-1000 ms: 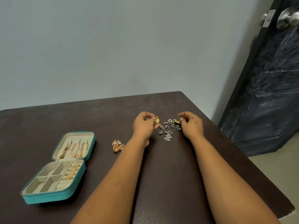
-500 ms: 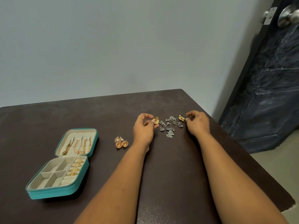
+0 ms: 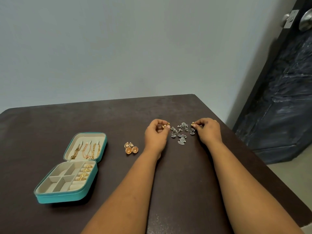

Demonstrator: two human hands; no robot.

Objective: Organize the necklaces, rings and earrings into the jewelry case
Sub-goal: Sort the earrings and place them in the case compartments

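On the dark worktop (image 3: pixel 168 191), your left hand (image 3: pixel 156 135) and right hand (image 3: pixel 208 130) are each pinching a gold earring (image 3: pixel 166 125); next, you are carrying both to the jewelry case (image 3: pixel 67 196).

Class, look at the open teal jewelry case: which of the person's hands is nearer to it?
Left. The left hand is right of the jewelry case, past the gold earrings; the right hand lies farther right, beyond the silver jewelry.

Both bare forearms reach forward over the table, roughly parallel. The left hand (image 3: pixel 156 134) curls its fingers, pinching a small gold earring (image 3: pixel 166 125) at the fingertips — the right hand (image 3: pixel 208 130) likewise pinches another gold earring (image 3: pixel 192 124).
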